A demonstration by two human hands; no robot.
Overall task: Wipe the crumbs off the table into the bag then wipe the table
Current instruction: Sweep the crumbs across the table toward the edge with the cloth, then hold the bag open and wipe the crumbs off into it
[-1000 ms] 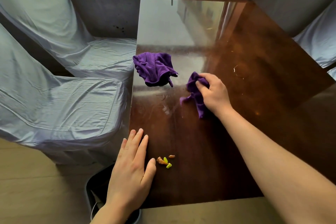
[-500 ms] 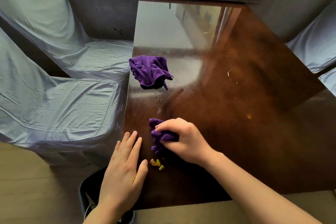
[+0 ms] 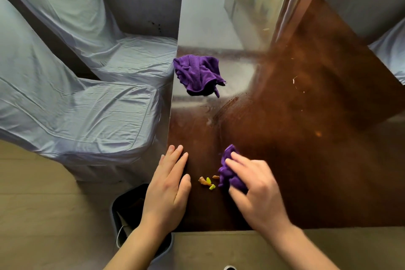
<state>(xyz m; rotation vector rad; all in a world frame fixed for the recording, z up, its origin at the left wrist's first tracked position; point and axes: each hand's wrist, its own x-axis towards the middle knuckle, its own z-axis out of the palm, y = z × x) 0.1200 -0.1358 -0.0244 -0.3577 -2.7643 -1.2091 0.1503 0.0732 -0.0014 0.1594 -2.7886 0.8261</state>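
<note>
You see a bench point(image 3: 306, 116) of dark brown wood, glossy enough to mirror the window. The two purple cloths, one loose point(image 3: 198, 74) and one bunched point(image 3: 229, 173), look soft and fuzzy. The chair covers point(image 3: 83, 116) are smooth grey fabric with a faint sheen.

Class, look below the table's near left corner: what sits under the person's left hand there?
A dark bin stands on the floor below the left hand. A white cord shows inside; the hand and forearm cover the rest.

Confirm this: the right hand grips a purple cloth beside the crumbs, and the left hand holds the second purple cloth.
Not quite. The head view shows the left hand empty, flat at the table edge. The second purple cloth lies loose farther up. The right hand does grip a purple cloth beside the crumbs.
</note>
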